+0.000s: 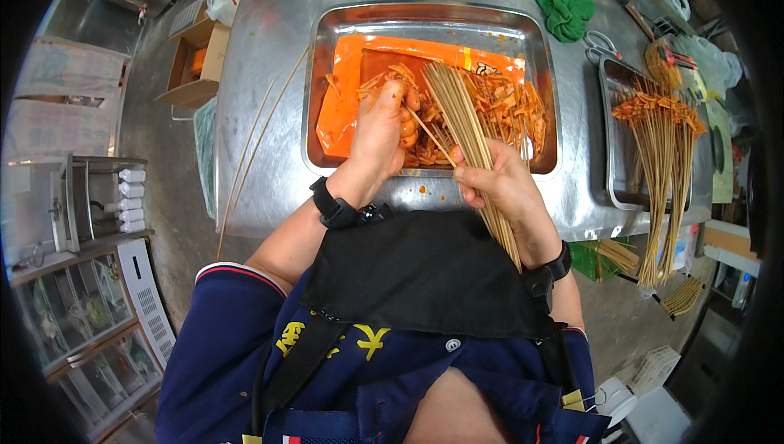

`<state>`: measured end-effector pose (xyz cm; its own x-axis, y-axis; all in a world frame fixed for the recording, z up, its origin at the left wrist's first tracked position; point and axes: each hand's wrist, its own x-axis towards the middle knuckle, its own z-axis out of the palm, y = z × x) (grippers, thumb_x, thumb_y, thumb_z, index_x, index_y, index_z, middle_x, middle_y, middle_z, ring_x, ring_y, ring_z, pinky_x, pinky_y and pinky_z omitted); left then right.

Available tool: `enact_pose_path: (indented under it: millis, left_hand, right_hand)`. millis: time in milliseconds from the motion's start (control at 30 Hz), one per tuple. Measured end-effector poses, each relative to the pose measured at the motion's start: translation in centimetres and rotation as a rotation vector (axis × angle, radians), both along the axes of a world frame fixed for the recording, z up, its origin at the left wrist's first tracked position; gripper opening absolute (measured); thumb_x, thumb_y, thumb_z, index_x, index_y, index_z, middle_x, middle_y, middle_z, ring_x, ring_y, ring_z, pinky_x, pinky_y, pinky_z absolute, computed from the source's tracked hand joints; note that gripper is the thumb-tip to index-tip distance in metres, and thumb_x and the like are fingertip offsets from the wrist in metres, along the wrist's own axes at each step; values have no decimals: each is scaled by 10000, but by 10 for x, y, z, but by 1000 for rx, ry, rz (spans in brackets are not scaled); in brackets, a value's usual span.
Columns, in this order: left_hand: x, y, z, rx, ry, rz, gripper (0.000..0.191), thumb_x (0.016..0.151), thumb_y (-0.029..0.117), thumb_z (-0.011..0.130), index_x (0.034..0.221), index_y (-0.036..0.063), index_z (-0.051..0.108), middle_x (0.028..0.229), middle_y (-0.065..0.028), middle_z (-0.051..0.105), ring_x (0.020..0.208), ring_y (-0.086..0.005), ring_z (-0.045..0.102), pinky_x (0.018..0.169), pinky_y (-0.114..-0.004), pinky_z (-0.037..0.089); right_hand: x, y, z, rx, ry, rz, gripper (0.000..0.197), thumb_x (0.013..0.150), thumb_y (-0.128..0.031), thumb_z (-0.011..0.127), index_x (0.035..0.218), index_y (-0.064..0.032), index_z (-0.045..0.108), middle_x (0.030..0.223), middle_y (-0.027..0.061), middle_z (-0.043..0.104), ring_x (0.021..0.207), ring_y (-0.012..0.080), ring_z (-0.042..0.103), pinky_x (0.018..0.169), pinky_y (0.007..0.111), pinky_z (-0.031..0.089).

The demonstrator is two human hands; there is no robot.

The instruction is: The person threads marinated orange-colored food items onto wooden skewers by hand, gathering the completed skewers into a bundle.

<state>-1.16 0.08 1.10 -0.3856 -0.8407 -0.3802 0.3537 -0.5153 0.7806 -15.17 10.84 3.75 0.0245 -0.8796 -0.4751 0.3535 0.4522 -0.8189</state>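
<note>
My left hand (389,119), its fingers coated in red oil, is closed around pieces of sauced food over the steel tray. In my right hand (499,177) is a thick bundle of bamboo skewers (460,104), slanting up to the left. A single skewer (430,127) runs from the right thumb and fingertips to the food in my left hand. Below both hands, the rectangular steel tray (556,101) holds an opened orange plastic bag (340,107) and a heap of sliced food in red sauce (514,104). Some loaded skewers appear to lie in that heap.
Two loose skewers (260,128) overhang the table's left front edge. At right, a second tray (607,137) carries many loaded skewers (661,150), their bare ends past the edge. A green cloth (566,9) and scissors (601,46) lie at the back right. A cardboard box (199,61) stands left.
</note>
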Motion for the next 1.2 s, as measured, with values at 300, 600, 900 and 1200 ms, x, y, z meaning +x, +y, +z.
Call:
enact_pose_path:
  millis: [300,600,900,1200]
  left_hand:
    - [-1,5,0,-17,-8,-21,315,909,294,407,680,88,474,521,30,354,397,-69,283,369,-216,236]
    - [-1,2,2,-9,2,-62,313,913,289,399,713,72,500,522,39,348,413,-56,261,383,-213,221]
    - [1,-6,8,-71,-9,-89,266,909,252,408,773,58,529,538,56,326,430,-40,254,391,-197,199]
    - [-3,2,-18,-27,98,-45,217,896,228,420,744,83,475,602,21,404,468,-67,349,417,-216,295]
  right_hand:
    - [-5,-1,-4,-3,-134,17,113,751,7,553,852,-30,518,588,12,480,462,71,458,381,193,335]
    - [-6,-1,-2,-10,-168,14,121,754,-12,551,871,-23,518,589,22,486,456,79,447,391,201,333]
    - [1,-1,-1,-37,60,-15,98,767,-31,553,861,-20,527,577,3,493,469,68,464,408,196,354]
    - [3,-1,3,-2,42,-29,105,760,-11,549,861,-28,527,583,-5,492,466,67,469,394,192,351]
